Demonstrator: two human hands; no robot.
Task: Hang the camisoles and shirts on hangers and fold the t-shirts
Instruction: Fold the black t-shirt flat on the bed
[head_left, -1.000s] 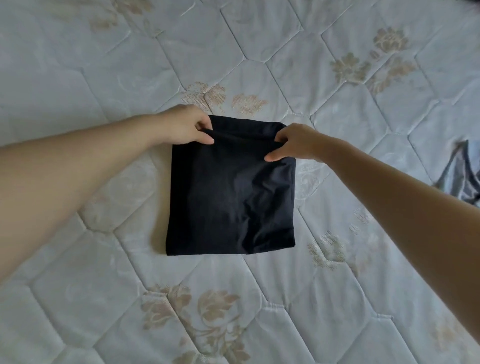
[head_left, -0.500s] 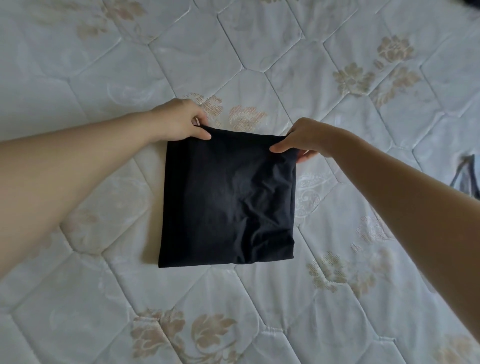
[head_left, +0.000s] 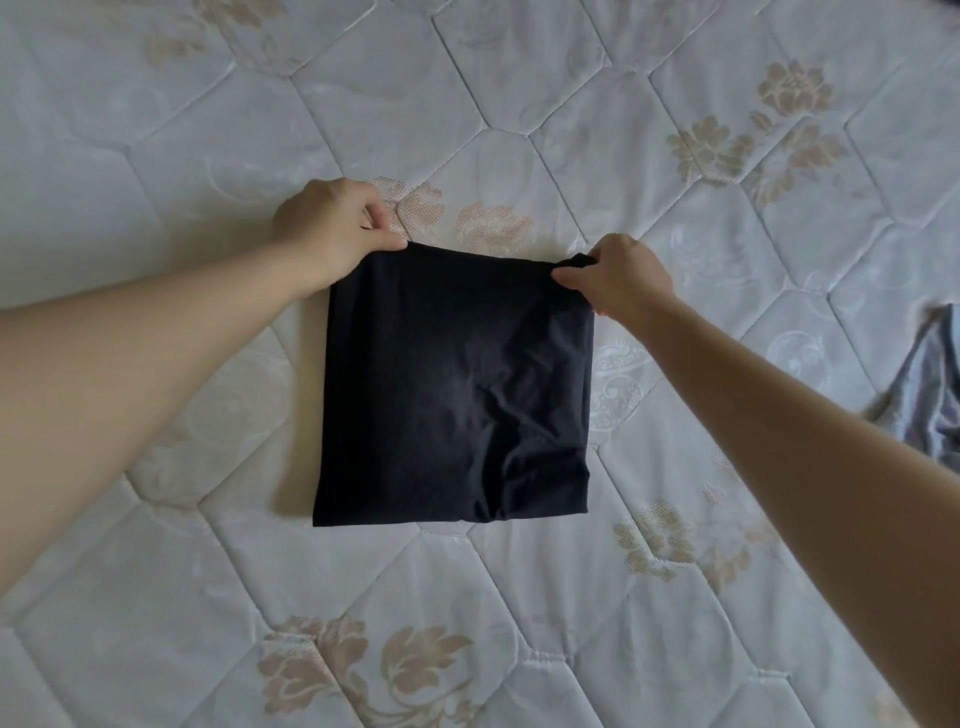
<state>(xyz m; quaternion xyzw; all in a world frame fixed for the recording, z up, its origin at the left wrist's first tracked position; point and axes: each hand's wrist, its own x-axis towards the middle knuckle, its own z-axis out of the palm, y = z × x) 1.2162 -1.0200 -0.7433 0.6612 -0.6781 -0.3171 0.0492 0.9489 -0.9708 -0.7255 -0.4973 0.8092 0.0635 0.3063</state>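
The left forearm comes in from the left edge, stretched forward and slightly upward across the quilted mattress (head_left: 519, 78). The left hand (head_left: 332, 228) sits at the far left corner of the folded black t-shirt (head_left: 457, 395), knuckles up, thumb lying along the cloth edge and fingers curled behind it, pinching that corner.

The t-shirt itself lies flat on the mattress as a roughly square packet, its near edge straight, with some creases toward its lower right part. A beige woven flower pattern shows on the mattress just beyond the t-shirt's far edge, between the two hands.

The right hand (head_left: 618, 275) grips the t-shirt's far right corner, thumb and forefinger pinched on a small bunch of fabric, the remaining fingers tucked under. The right forearm runs back from that corner diagonally to the lower right edge of the view.

Well to the right of the t-shirt, at the frame's edge, lies part of a grey-blue garment (head_left: 935, 395); what kind it is cannot be told.
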